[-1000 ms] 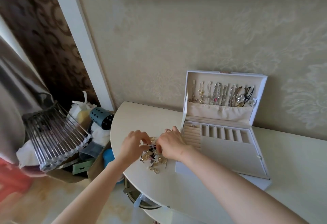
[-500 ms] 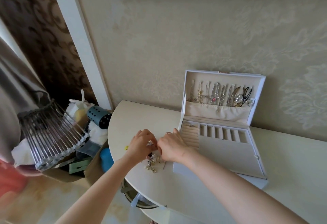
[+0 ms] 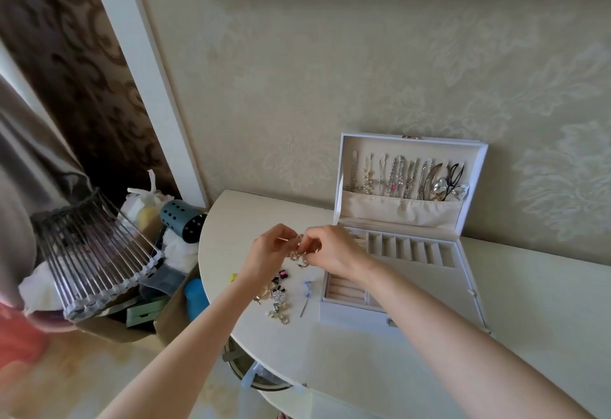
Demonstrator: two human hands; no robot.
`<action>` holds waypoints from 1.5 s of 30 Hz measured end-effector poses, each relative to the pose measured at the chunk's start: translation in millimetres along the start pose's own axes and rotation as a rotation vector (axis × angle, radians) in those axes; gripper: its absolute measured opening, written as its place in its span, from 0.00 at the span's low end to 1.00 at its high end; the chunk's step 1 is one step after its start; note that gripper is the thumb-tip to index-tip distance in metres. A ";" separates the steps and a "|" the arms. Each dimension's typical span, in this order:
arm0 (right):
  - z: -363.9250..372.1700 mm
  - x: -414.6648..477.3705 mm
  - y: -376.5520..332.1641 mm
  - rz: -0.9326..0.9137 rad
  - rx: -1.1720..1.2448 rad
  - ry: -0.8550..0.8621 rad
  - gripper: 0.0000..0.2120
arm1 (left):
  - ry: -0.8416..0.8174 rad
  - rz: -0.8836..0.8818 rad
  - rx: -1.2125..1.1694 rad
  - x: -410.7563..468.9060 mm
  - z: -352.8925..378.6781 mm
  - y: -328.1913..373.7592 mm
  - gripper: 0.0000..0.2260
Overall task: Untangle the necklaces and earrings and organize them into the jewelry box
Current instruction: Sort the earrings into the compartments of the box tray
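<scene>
both hands are up over the white table (image 3: 363,369). the left hand (image 3: 269,255) and the right hand (image 3: 335,250) meet in the middle. the fingers of both hands are curled in, and they pinch a little shiny clump (image 3: 298,256) of jewelry between the tips.

at 6 o'clock from the clump, a loose pile (image 3: 277,299) of earrings and chains lies on the table. it has gold, silver and black bits all mixed up. a thin pin (image 3: 305,306) lies at 3 o'clock of the pile. a small blue and white piece (image 3: 307,285) is at 12 o'clock of the pin. a tiny yellow-green bit (image 3: 233,277) lies at 9 o'clock of the pile, near the table edge.

the jewelry box (image 3: 350,317) sits open at 3 o'clock from the hands, just beside the right wrist. its lid (image 3: 413,149) stands up against the wall. necklaces (image 3: 396,177) and hair clips hang in a row inside the lid, over a cloth pocket (image 3: 406,210). the tray has a row of small slots (image 3: 410,250) at the back and soft ring rolls (image 3: 344,289) at the front left.

at 9 o'clock from the hands, off the table, a cardboard box (image 3: 168,316) holds a wire rack (image 3: 99,253) and a teal tube with holes (image 3: 182,225).
</scene>
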State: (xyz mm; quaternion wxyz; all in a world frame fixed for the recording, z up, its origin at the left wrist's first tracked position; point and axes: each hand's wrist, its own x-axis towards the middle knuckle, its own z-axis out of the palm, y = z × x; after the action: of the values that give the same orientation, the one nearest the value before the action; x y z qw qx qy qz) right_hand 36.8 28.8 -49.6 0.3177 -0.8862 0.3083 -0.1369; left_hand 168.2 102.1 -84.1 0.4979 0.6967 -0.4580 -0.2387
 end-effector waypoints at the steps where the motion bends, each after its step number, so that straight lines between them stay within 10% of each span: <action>1: -1.1 -0.5 1.9 0.008 0.036 0.010 0.07 | -0.001 -0.019 -0.018 0.3 1.8 0.3 0.02; 45: -0.3 -0.2 24.5 0.073 0.227 0.215 0.08 | -0.107 -0.195 -0.259 -7.0 12.5 -3.1 0.05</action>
State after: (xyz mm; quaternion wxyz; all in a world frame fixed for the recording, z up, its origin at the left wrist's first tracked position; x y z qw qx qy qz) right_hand 25.2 13.8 -65.3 0.3857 -0.8129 0.3553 -0.2534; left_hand 156.3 102.6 -92.7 0.5331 0.6540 -0.3794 -0.3796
